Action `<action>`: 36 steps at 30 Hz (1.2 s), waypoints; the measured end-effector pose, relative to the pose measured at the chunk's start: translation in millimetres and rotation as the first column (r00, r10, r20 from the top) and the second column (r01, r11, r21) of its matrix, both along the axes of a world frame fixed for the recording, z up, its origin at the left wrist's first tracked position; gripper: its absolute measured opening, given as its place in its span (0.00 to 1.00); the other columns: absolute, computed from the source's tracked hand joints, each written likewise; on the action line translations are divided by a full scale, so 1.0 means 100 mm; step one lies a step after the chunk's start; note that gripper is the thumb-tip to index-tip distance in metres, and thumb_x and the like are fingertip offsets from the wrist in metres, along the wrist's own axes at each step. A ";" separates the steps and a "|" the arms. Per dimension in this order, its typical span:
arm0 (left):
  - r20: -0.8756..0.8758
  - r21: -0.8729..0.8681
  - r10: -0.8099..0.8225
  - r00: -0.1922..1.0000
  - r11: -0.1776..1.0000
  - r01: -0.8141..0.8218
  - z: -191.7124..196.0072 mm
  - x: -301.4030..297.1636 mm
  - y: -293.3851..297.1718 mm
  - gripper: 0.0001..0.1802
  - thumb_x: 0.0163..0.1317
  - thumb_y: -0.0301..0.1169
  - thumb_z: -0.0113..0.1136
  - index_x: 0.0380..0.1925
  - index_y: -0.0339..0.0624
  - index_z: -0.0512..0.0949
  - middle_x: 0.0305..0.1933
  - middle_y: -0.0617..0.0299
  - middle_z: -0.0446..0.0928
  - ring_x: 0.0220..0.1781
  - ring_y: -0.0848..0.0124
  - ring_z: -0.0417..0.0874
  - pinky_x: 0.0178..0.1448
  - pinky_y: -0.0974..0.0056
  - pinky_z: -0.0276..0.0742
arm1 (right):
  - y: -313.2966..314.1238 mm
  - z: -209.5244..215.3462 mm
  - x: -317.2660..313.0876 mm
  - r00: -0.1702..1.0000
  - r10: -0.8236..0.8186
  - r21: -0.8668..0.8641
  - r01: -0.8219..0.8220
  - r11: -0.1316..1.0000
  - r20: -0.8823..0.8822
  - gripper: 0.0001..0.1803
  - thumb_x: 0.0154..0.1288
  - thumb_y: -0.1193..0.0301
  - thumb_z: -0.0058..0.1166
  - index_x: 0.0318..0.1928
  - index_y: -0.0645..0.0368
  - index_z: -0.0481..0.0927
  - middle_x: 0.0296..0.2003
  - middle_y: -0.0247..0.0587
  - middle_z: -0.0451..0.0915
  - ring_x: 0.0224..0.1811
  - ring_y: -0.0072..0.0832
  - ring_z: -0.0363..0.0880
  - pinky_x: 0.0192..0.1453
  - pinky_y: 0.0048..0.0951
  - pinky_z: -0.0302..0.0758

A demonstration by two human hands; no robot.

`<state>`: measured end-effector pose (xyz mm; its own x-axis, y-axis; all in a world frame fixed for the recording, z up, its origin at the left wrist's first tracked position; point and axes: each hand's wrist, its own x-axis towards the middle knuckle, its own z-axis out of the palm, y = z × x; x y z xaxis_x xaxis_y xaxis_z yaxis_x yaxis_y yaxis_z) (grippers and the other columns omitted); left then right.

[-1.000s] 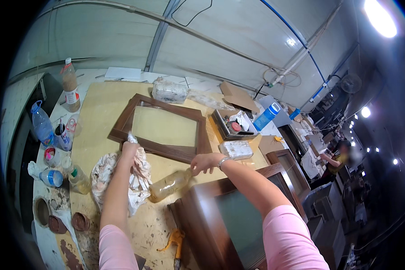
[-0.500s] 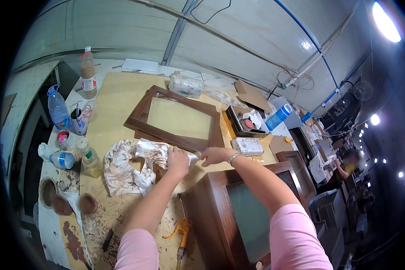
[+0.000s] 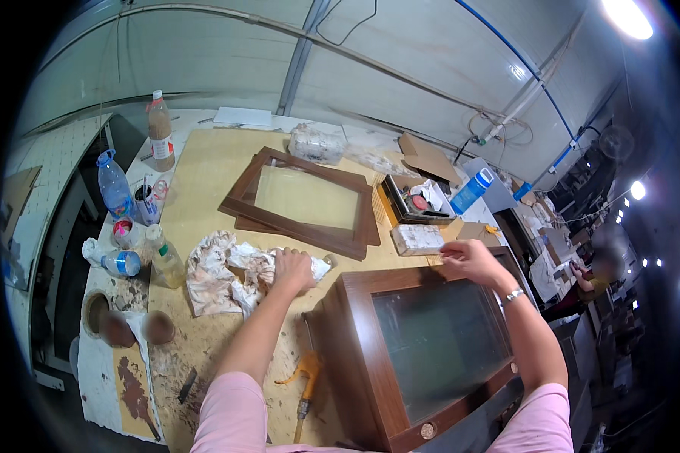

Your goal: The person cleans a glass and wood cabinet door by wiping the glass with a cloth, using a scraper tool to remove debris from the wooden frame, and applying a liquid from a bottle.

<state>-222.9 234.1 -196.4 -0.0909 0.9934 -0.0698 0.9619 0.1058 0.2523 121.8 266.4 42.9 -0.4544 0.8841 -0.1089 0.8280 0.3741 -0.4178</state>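
A crumpled white cloth (image 3: 211,283) with brown stains lies on the worktable, and my left hand (image 3: 293,270) is closed on its right end. My right hand (image 3: 470,262) hovers over the far edge of a brown wooden cabinet (image 3: 355,317) with a dark glass front. Its fingers are bent together; whatever they pinch, if anything, is too small to make out. Just left of those fingertips sits a white wrapped block (image 3: 417,239). Beyond both hands, two brown wooden frames (image 3: 238,200) overlap on the board.
A yellow air blow gun (image 3: 307,370) lies left of the cabinet. Several bottles, including a clear one with yellowish liquid (image 3: 168,260), line the left side near brown pots (image 3: 158,328). An open box (image 3: 415,200) and a blue bottle (image 3: 472,192) stand at the back right.
My right hand has left the cloth's end beside my left hand and moved right, over the cabinet's far edge. My left hand stays on the cloth. The view has shifted slightly.
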 end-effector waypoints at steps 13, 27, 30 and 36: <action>0.442 0.214 0.244 0.863 0.906 -0.365 0.07 -0.21 -0.53 0.41 0.38 0.48 0.79 0.51 0.37 0.77 0.48 0.44 0.83 0.53 0.50 0.84 0.58 0.52 0.78 | -1.16 -0.04 2.75 0.858 -0.478 0.167 0.507 0.845 -0.185 0.10 0.62 0.75 0.59 0.38 0.71 0.84 0.30 0.37 0.86 0.32 0.22 0.83 0.38 0.26 0.78; 0.736 0.404 0.148 0.660 0.687 -0.604 -0.36 -0.44 -1.42 0.45 0.44 0.23 0.74 0.66 0.37 0.66 0.61 0.46 0.75 0.63 0.52 0.77 0.67 0.54 0.71 | -1.32 -0.77 3.08 0.668 -0.549 -0.077 0.598 0.798 -0.503 0.09 0.68 0.75 0.58 0.40 0.70 0.84 0.28 0.33 0.83 0.28 0.16 0.79 0.30 0.19 0.72; 0.598 0.442 0.243 0.763 0.695 -0.568 -0.28 -0.29 -1.47 0.38 0.53 0.22 0.68 0.67 0.35 0.67 0.60 0.43 0.76 0.62 0.48 0.78 0.66 0.53 0.72 | -1.31 -0.87 3.12 0.783 -0.482 0.104 0.559 0.823 -0.393 0.11 0.66 0.74 0.59 0.42 0.71 0.84 0.27 0.35 0.83 0.30 0.19 0.79 0.36 0.25 0.76; 0.697 0.502 0.268 0.665 0.480 -0.719 -0.16 -0.58 -2.03 0.21 0.64 0.22 0.60 0.58 0.31 0.74 0.52 0.52 0.82 0.55 0.64 0.81 0.62 0.61 0.73 | -1.15 -0.96 3.03 0.850 -0.456 0.181 0.508 0.842 -0.265 0.19 0.62 0.71 0.63 0.50 0.71 0.82 0.36 0.47 0.86 0.34 0.31 0.85 0.43 0.32 0.80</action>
<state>-280.5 30.9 -212.9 -0.7610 0.5109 0.3997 0.5133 0.0974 0.8527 424.3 151.2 -52.7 0.0480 0.9830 0.1773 0.8347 0.0580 -0.5477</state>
